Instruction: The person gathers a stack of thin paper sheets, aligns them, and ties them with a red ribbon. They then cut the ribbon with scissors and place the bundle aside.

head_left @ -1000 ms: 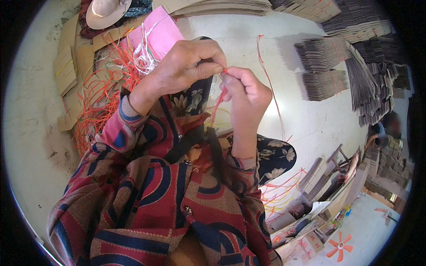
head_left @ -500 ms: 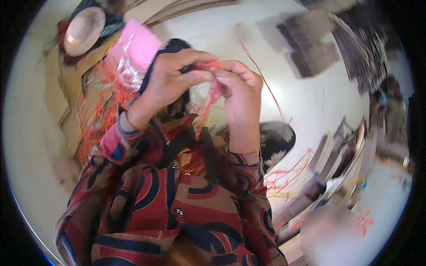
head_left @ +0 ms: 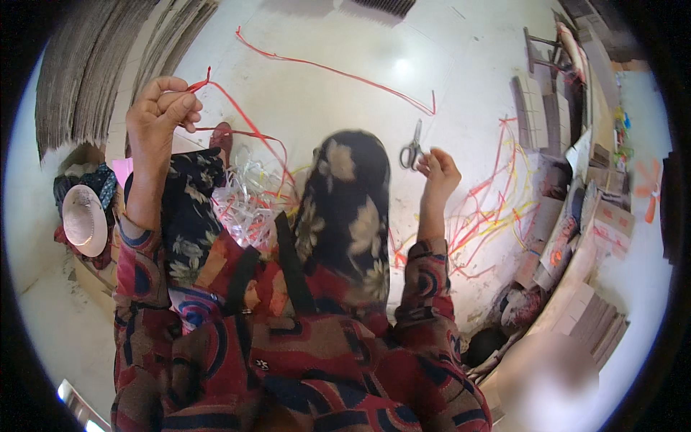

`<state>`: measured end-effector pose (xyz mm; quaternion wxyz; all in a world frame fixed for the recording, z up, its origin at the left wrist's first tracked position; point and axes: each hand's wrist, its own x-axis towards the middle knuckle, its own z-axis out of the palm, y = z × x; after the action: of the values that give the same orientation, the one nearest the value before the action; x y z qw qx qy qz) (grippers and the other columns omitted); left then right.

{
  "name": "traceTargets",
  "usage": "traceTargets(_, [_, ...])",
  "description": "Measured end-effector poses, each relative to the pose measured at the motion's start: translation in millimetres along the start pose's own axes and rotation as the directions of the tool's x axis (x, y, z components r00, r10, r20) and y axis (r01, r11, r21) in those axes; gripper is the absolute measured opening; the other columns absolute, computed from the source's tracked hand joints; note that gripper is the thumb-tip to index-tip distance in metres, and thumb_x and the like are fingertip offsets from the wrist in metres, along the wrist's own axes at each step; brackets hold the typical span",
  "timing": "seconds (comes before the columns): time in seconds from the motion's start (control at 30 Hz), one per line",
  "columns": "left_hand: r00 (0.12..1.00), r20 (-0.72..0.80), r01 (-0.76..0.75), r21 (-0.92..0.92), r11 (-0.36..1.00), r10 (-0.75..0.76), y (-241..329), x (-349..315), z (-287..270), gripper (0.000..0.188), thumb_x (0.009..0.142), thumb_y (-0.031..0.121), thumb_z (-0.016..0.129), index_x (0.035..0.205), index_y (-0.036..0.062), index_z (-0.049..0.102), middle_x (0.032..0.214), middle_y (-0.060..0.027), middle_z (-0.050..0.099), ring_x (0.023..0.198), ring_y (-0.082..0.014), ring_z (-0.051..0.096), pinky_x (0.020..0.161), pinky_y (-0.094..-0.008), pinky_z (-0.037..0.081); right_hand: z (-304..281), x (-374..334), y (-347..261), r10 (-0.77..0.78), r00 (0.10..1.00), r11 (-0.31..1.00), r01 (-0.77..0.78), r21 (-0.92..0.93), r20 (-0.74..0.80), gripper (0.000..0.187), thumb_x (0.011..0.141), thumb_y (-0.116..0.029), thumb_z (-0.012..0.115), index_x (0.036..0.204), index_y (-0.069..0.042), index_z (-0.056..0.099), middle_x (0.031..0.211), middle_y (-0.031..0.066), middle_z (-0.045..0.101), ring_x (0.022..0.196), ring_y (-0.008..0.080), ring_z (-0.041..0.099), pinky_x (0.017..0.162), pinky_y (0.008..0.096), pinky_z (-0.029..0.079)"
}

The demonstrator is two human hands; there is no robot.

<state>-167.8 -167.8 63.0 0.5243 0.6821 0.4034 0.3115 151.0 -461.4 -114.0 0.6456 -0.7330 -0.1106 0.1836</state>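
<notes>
Raised at the left, my left hand pinches a red plastic strap between thumb and fingers. A small knotted tip of the strap sticks up past the fingers, while its length runs down toward my lap. My right hand reaches out low on the right, its fingers loosely bent and apart. Just beside its fingertips is a pair of scissors with dark handles, blades pointing away from me. Both handle loops show uncovered; whether the fingertips touch them is hard to see.
One long red strap lies on the pale floor ahead. Red and yellow straps spread at the right, beside cardboard pieces. Clear and red plastic scraps lie between my legs. Stacked cardboard and a pale hat are at the left.
My hands were together on the red strap and have parted. The left has moved left with the strap; the right has let go and moved right beside the scissors. The view has turned.
</notes>
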Motion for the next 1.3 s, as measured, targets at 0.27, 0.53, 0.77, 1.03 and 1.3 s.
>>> traceTargets(0.27, [0.961, -0.214, 0.185, 0.019, 0.982, -0.177, -37, 74, 11, 0.012, 0.083, 0.012, 0.065, 0.081, 0.0001, 0.062, 0.066, -0.0033, 0.06, 0.051, -0.0057, 0.051, 0.043, -0.0162, 0.036, -68, 82, 252, -0.17, 0.976, 0.507, 0.204, -0.838, 0.134, 0.022, 0.074, -0.007, 0.054, 0.092, 0.0, 0.063, 0.081, 0.0199, 0.064, 0.076, 0.0346, 0.062, 0.069, 0.0428, 0.05])
traceTargets(0.53, [0.952, -0.033, 0.305, -0.032, 0.952, -0.306, -59, 92, 38, 0.022, 0.088, 0.008, 0.055, 0.104, -0.0064, 0.059, 0.077, -0.0077, 0.061, 0.057, -0.0079, 0.052, 0.048, -0.018, 0.039, -7, 83, 262, 0.003, 1.0, 0.164, -0.022, -0.986, -0.021, 0.027, 0.073, -0.017, 0.063, 0.095, -0.002, 0.057, 0.085, 0.0171, 0.061, 0.078, 0.0407, 0.06, 0.069, 0.047, 0.049])
traceTargets(0.77, [0.962, -0.014, 0.27, -0.077, 0.96, -0.272, -51, 91, 51, 0.027, 0.088, 0.012, 0.058, 0.106, -0.008, 0.057, 0.085, -0.0133, 0.064, 0.071, -0.0161, 0.062, 0.06, -0.0227, 0.049, -4, 84, 255, 0.17, 0.976, 0.193, 0.1, -0.976, 0.133, 0.039, 0.071, -0.016, 0.066, 0.104, -0.001, 0.051, 0.072, 0.0159, 0.061, 0.062, 0.0311, 0.059, 0.053, 0.0395, 0.046])
traceTargets(1.03, [0.982, -0.07, 0.169, -0.115, 0.979, -0.178, -43, 84, 32, 0.017, 0.087, 0.008, 0.058, 0.096, -0.0063, 0.06, 0.081, -0.0127, 0.065, 0.063, -0.0127, 0.061, 0.047, -0.0191, 0.044, 52, 78, 102, 0.426, 0.687, 0.592, -0.704, 0.393, 0.589, 0.05, 0.08, -0.006, 0.059, 0.127, -0.006, 0.043, 0.091, 0.013, 0.058, 0.059, 0.0152, 0.054, 0.039, 0.0237, 0.041])
traceTargets(1.3, [0.969, -0.19, -0.17, -0.061, 0.983, 0.156, -35, 78, 26, 0.01, 0.083, 0.004, 0.063, 0.09, -0.0027, 0.066, 0.076, -0.0053, 0.064, 0.059, -0.0056, 0.054, 0.046, -0.0168, 0.039, 132, 81, -126, 0.09, 0.537, 0.962, -0.264, 0.066, 0.839, 0.048, 0.07, -0.026, 0.065, 0.105, 0.003, 0.048, 0.076, 0.0076, 0.054, 0.053, 0.0116, 0.051, 0.044, 0.0221, 0.038])
